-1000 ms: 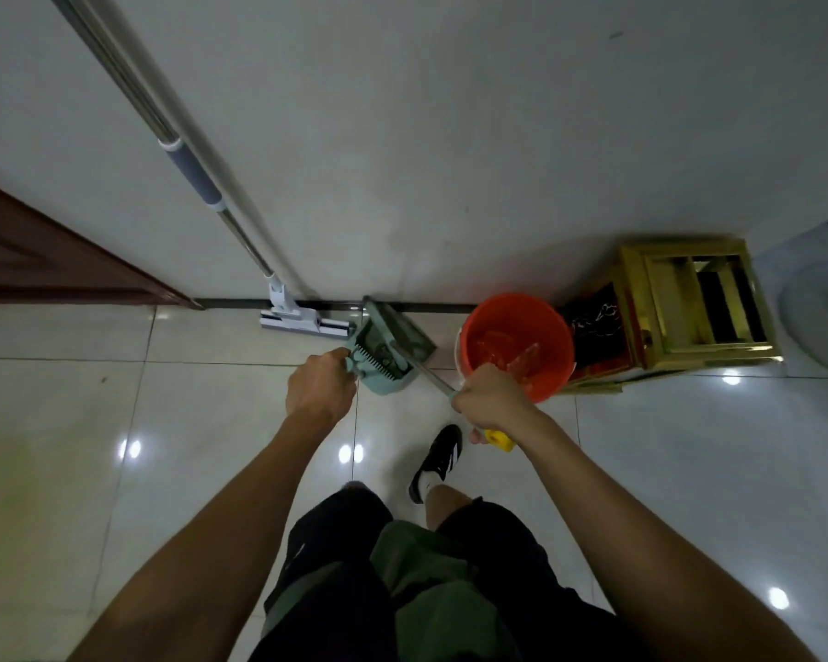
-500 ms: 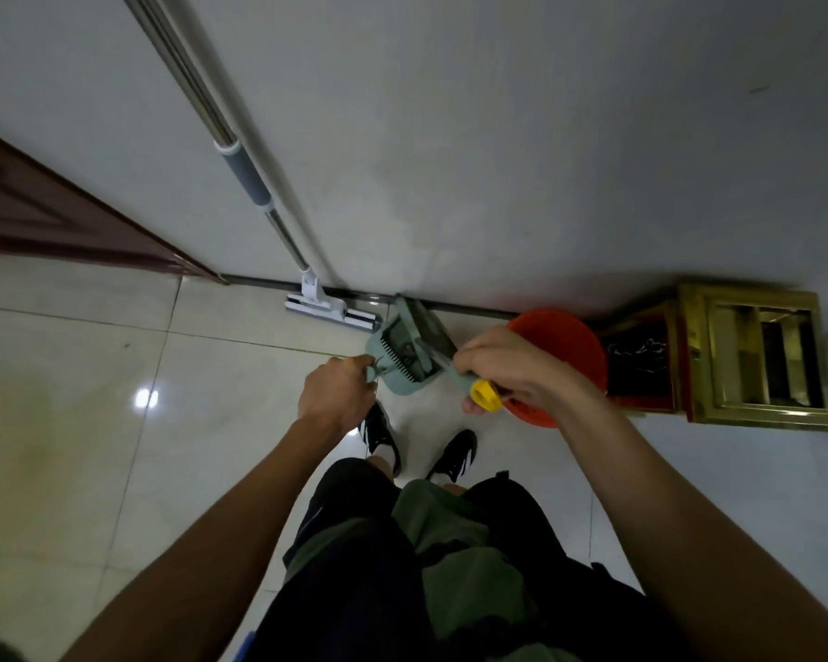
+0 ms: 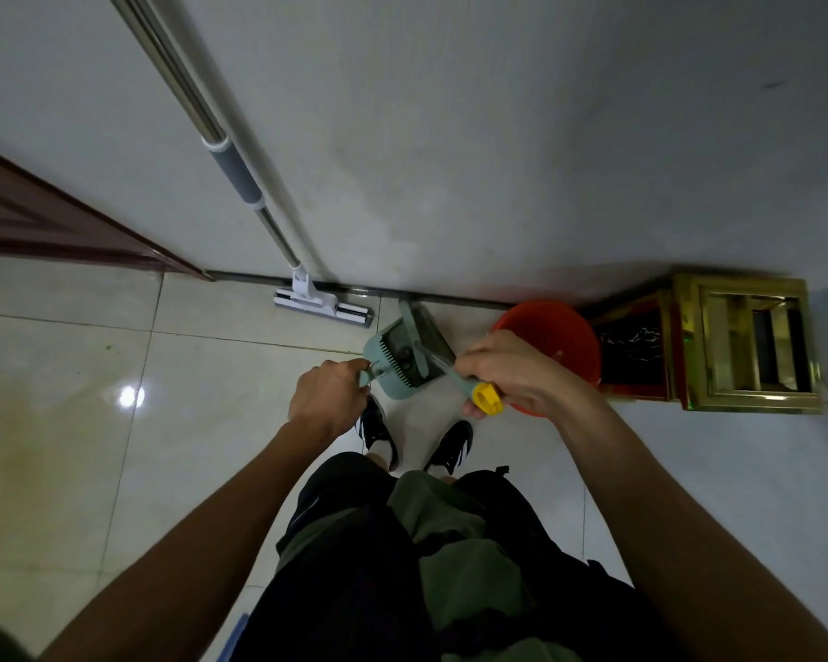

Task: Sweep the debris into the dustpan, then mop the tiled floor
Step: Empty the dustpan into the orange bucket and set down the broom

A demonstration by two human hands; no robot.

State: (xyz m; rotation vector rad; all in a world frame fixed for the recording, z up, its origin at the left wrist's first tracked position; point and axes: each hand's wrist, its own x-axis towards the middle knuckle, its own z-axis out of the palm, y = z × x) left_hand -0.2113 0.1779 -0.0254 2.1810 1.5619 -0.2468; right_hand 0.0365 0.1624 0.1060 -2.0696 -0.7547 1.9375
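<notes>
My left hand (image 3: 328,398) grips the handle of a pale green dustpan (image 3: 393,358), held above the tiled floor (image 3: 68,422) in front of my feet. The pan's comb teeth face me and dark debris lies inside it. My right hand (image 3: 522,370) grips the green broom handle (image 3: 455,377) near its yellow end cap (image 3: 488,398); the broom's head sits in the pan's mouth. A flat mop (image 3: 323,305) with a long steel pole (image 3: 240,183) leans against the white wall.
An orange bucket (image 3: 570,341) stands by the wall just right of the dustpan, partly behind my right hand. A gold and red stand (image 3: 746,346) sits further right. A dark wooden door (image 3: 44,222) is at the left. My two black shoes (image 3: 378,432) stand below the dustpan.
My feet came together beneath the dustpan. My right hand moved up and right with the broom handle, now in front of the bucket. My left hand kept its hold on the dustpan.
</notes>
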